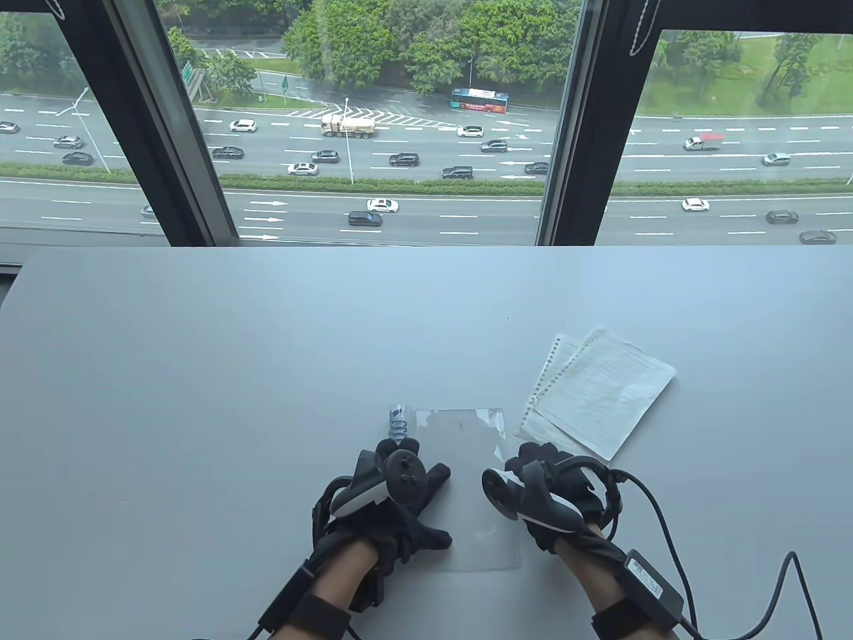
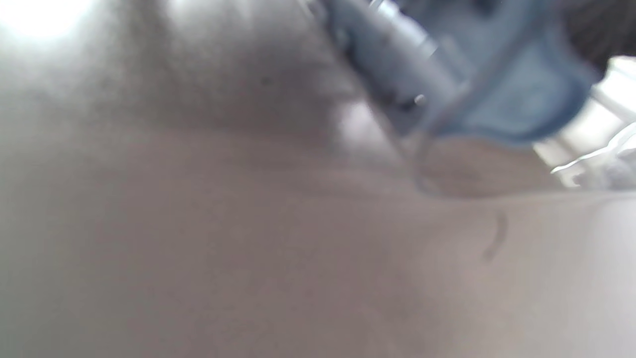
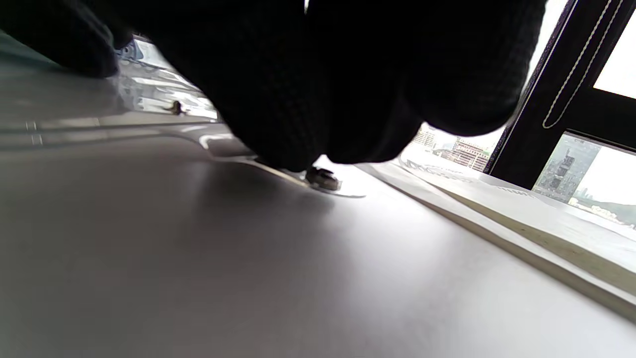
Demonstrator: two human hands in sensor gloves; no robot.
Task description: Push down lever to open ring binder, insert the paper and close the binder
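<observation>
A clear plastic ring binder (image 1: 466, 427) lies flat near the table's front edge, with its blue ring spine (image 1: 397, 421) along its left side. My left hand (image 1: 400, 483) rests over the near part of that spine, one finger lying straight on the cover and the thumb spread out. The left wrist view shows the blue ring mechanism (image 2: 397, 74) very close and blurred. My right hand (image 1: 536, 460) sits at the cover's right edge with its fingers (image 3: 298, 124) curled down onto the clear cover's edge (image 3: 233, 149) beside a metal stud (image 3: 323, 179). Punched paper sheets (image 1: 603, 393) lie right of the binder.
The grey table (image 1: 200, 373) runs back to a window with dark frames (image 1: 566, 133). A cable and a small black box (image 1: 650, 580) trail from my right wrist at the front right.
</observation>
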